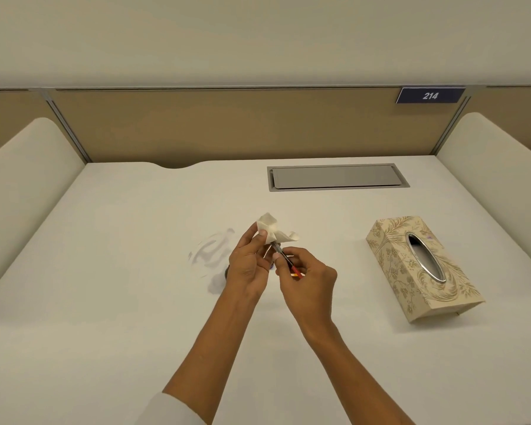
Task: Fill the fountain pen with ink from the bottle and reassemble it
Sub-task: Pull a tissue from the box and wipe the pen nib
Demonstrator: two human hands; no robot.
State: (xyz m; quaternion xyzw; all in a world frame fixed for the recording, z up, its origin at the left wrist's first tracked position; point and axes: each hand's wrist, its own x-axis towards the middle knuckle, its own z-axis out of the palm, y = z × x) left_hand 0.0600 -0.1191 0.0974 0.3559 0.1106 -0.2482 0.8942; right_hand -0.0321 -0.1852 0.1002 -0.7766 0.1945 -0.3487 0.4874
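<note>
Tissue (272,230) sits bunched in my left hand (248,265), its grip closed around the pen's front end. My right hand (307,279) pinches the pen section (285,259) above the counter (120,302), near the tissue box (423,268).

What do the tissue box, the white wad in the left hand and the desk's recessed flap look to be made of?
Tissue box: probably printed card, matte beige with a leaf pattern; its oval slot has a shiny, metal-looking rim. White wad: soft tissue paper, crumpled and creased, pinched by the left hand. Recessed flap: grey with a dull sheen, brushed metal or plastic; cannot tell which.
</note>
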